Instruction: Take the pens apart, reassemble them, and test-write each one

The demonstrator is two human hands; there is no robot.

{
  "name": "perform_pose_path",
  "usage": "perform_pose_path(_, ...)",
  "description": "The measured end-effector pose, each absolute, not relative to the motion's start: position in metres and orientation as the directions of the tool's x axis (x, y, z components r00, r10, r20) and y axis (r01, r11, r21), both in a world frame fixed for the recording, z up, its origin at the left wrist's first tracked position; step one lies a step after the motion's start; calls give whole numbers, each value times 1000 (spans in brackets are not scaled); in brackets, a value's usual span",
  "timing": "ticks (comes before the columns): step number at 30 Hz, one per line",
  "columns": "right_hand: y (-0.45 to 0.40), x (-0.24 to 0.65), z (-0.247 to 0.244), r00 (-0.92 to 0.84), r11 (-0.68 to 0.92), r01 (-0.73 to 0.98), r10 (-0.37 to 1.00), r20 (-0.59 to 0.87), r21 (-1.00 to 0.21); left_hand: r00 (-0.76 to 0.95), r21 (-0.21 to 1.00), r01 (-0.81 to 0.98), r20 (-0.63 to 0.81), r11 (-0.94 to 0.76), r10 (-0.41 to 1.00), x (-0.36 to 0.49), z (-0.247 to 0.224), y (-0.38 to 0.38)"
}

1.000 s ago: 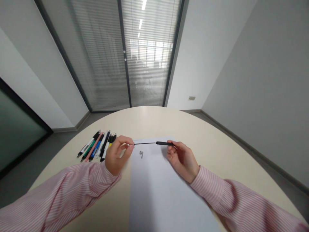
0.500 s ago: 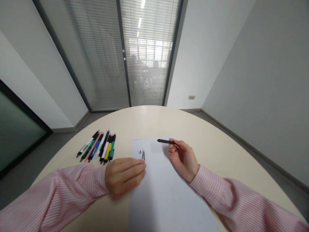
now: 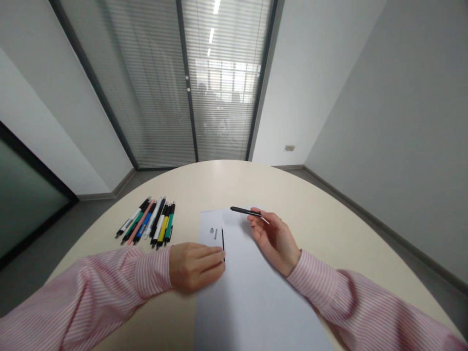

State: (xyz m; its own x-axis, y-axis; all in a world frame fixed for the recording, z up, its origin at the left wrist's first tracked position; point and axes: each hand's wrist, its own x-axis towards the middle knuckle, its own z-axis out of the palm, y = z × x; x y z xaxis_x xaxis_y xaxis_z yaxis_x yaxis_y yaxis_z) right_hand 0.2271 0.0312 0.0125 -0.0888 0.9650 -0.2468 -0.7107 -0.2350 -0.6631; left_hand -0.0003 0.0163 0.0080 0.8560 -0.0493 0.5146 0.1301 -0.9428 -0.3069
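Note:
My left hand [image 3: 197, 267] rests low over the left edge of the white paper [image 3: 263, 302]. Its fingertips are closed on a thin dark pen refill [image 3: 223, 238], which points away from me along the sheet. Just left of the refill lie a small spring-like piece [image 3: 215, 234] and a tiny dark round part [image 3: 211, 230]. Over the right side of the paper, my right hand [image 3: 276, 239] pinches a black pen barrel [image 3: 244, 211] between thumb and fingers, with its far end pointing left. The palm is turned partly up.
A row of several pens [image 3: 149, 222] in various colours lies on the left of the round cream table [image 3: 234, 178]. Beyond the table's far edge stands a glass partition with blinds [image 3: 226, 112]. Walls rise on both sides.
My left hand has shifted right and slightly toward me with the refill, leaving the spring-like piece on the paper. My right hand has moved the barrel slightly left and up.

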Motion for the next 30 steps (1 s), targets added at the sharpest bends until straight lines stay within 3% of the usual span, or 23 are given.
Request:
perform_pose_path(4,26,226,12,-58,-144,-572,989,-135,-808,820,-293,127,569,-948,-66,0,13,14)
perform_pose_path(6,20,225,13,4,52,-374,999,54,-926,814,-308,86,570,-948,-111,0,16,13)
perform_pose_path(8,11,223,15,17,305,-81,952,305,-949,818,-335,39,552,-941,-162,1,19,12)
perform_pose_path(11,-2,223,16,-126,609,310,787,603,-730,805,-367,14,556,-930,-208,-1,22,10)
perform_pose_path(13,-7,224,15,-292,749,412,648,704,-519,787,-388,3,570,-922,-238,-2,22,9)
perform_pose_path(16,-7,226,10,-498,825,482,536,681,-297,792,-410,-4,556,-912,-253,-3,22,8)
perform_pose_path(19,-4,228,4,-599,779,601,589,543,-182,805,-420,21,546,-907,-234,-3,20,8)
perform_pose_path(24,-2,227,3,-641,720,672,683,349,-173,810,-407,41,548,-913,-208,-3,17,8)
perform_pose_path(30,-2,225,5,-671,745,642,660,339,-180,810,-360,64,563,-931,-162,-4,14,7)
